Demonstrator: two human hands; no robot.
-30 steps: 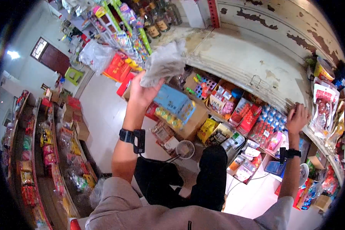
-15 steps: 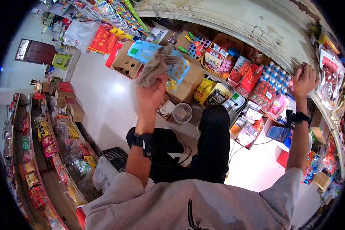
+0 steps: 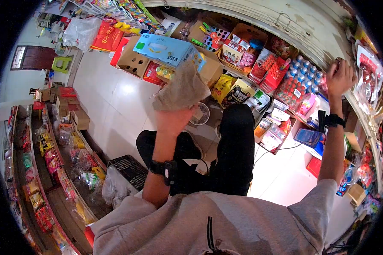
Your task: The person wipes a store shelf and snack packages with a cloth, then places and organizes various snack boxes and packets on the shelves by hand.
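My left hand (image 3: 174,121) is closed on a grey-brown cloth (image 3: 181,88), which hangs out past the fingers in front of a blue carton (image 3: 164,49). Under the cloth's right side, a clear round tub (image 3: 200,114) stands on the floor, partly covered. Over on the right, my right hand (image 3: 340,78) has its fingers curled over the edge of a pale shelf (image 3: 304,36). Just left of that hand are shrink-wrapped bottles with blue caps (image 3: 304,74).
Boxes of snacks line the floor under the shelf, with yellow and black packets (image 3: 223,87) near my knee. Tiered racks (image 3: 51,170) of packaged goods stand at left, beside a black crate (image 3: 127,173). A cable crosses the floor at right.
My left hand has moved down and slightly right with the cloth, which now spreads wider and lower. More of the blue carton shows. My right hand keeps its place at the shelf edge.
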